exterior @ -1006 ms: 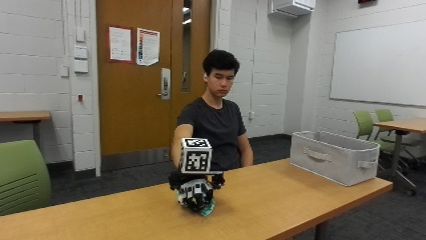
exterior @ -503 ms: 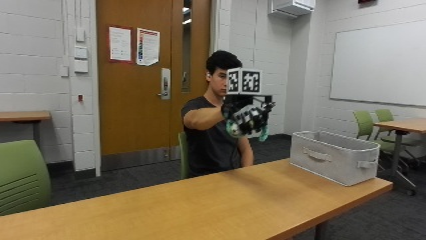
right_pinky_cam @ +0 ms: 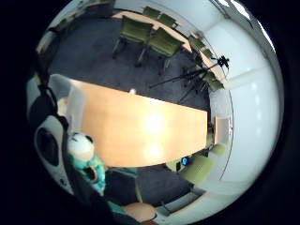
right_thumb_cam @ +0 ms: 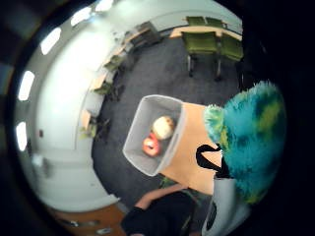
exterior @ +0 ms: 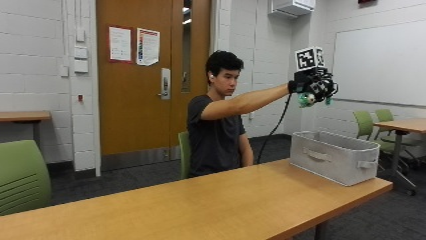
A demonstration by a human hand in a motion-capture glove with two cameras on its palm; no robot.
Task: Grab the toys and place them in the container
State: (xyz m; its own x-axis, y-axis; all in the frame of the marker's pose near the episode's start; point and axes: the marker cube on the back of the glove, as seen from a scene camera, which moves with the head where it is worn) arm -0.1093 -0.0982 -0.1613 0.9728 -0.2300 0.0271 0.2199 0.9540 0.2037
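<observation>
Gripping a teal plush toy (exterior: 307, 99), the right hand (exterior: 314, 86) hangs upper right, directly above the container (exterior: 335, 156) on the desk (exterior: 219, 200).

a seated person behind the long wooden table (exterior: 219, 200) holds the gloved right hand (exterior: 313, 87), gripping a fuzzy teal plush toy (right_thumb_cam: 251, 137), high above the grey fabric bin (exterior: 333, 156) at the table's end; two round toys (right_thumb_cam: 157, 136) lie inside it.

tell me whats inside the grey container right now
Inside the grey container lie two toys: a red one and a pale round one. Anything beneath them is covered.
</observation>
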